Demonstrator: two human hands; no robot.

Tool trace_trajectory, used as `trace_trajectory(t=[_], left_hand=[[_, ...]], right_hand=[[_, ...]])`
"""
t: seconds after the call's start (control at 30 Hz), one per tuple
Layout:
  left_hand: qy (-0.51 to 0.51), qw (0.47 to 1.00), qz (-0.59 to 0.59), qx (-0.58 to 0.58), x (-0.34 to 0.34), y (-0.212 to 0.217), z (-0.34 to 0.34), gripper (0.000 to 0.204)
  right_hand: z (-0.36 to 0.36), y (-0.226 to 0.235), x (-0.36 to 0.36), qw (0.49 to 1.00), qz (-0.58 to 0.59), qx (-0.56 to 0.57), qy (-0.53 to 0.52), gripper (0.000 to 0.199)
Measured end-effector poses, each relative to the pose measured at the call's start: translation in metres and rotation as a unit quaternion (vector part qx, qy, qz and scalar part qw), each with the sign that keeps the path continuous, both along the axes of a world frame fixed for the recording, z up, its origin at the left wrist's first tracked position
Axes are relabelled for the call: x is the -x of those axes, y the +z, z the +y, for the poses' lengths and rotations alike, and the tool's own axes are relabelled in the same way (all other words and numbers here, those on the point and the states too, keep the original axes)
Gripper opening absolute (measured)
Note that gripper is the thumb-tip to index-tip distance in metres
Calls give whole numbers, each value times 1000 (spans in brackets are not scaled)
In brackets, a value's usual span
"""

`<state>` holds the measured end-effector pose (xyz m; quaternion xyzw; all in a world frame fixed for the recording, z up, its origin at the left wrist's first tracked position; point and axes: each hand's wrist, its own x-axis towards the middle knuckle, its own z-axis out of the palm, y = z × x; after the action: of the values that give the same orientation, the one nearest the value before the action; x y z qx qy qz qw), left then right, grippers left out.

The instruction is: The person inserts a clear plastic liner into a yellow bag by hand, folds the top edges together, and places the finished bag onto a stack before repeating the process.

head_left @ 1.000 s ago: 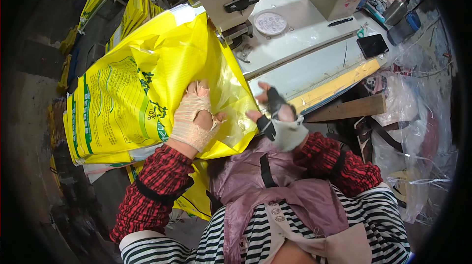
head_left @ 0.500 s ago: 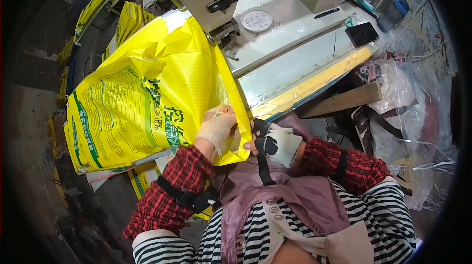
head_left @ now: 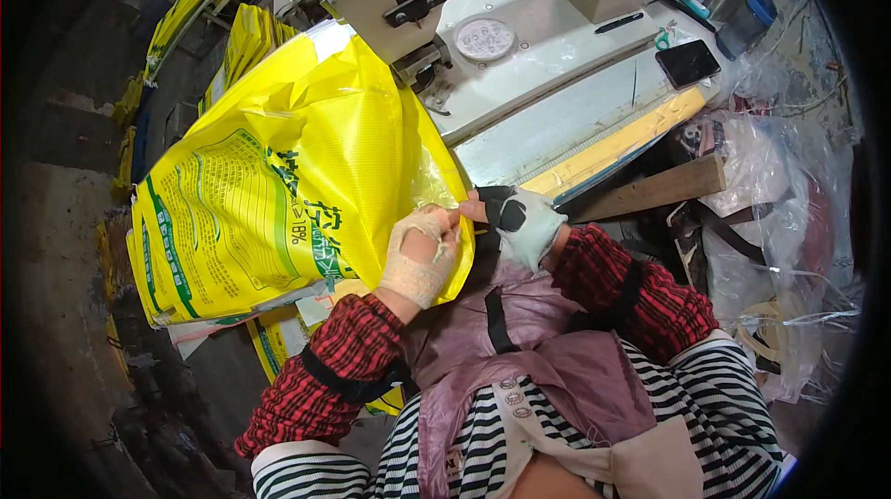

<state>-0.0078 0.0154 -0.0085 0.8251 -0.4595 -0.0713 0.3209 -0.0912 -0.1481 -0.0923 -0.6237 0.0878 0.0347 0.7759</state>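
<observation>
While hands (head_left: 464, 225) pinch, sack (head_left: 278, 193) lies prob. upper-right

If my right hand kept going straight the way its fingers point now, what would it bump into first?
The right hand points toward the person's left, at the corner of the yellow bag. It seems to pinch that edge already, and just past it is the left hand, so likely bag, then hand; depth is unclear.

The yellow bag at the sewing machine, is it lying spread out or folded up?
Spread out, though creased: the yellow bag lies wide open across the machine's edge, and both hands pinch its near edge.
</observation>
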Motion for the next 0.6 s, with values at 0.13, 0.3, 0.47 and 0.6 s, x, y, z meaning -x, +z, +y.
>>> trace_trajectory(t=[0.13, 0.3, 0.47, 0.6], left_hand=[[-65, 976, 202, -52, -4, 15, 4, 16], [-195, 942, -56, -266, 12, 57, -13, 53], [-273, 853, -202, -397, 25, 90, -34, 61], [-380, 798, -200, -423, 7, 102, -34, 33]], right_hand=[[0, 16, 1, 967, 132, -217, -12, 29], [0, 41, -3, 904, 135, -405, 9, 29], [7, 55, -8, 988, 137, 55, 41, 37], [11, 51, -4, 953, 162, 252, 31, 47]])
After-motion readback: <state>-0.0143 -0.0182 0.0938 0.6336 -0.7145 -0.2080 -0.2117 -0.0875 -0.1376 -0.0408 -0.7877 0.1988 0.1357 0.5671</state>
